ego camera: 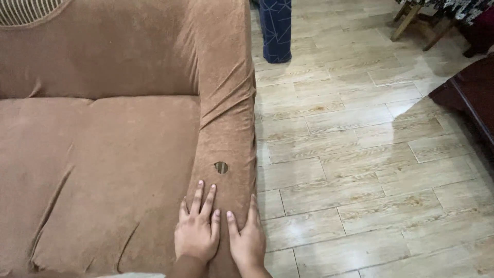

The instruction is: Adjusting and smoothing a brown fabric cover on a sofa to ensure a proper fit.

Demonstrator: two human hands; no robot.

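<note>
A sofa in a brown fabric cover (103, 154) fills the left of the view. Both my hands lie flat on the near end of its right armrest (226, 103). My left hand (197, 226) rests on the inner side of the armrest, fingers spread and pointing away from me. My right hand (248, 236) lies beside it along the outer edge, fingers together. Neither hand holds anything. A small round hole (221, 167) in the cover shows striped fabric beneath, just beyond my left fingertips.
Pale wood-look floor tiles (360, 164) stretch to the right of the sofa. A dark blue patterned object (275, 31) stands at the top. Wooden furniture legs (411, 23) are at the top right, and dark wood furniture (471, 98) lines the right edge.
</note>
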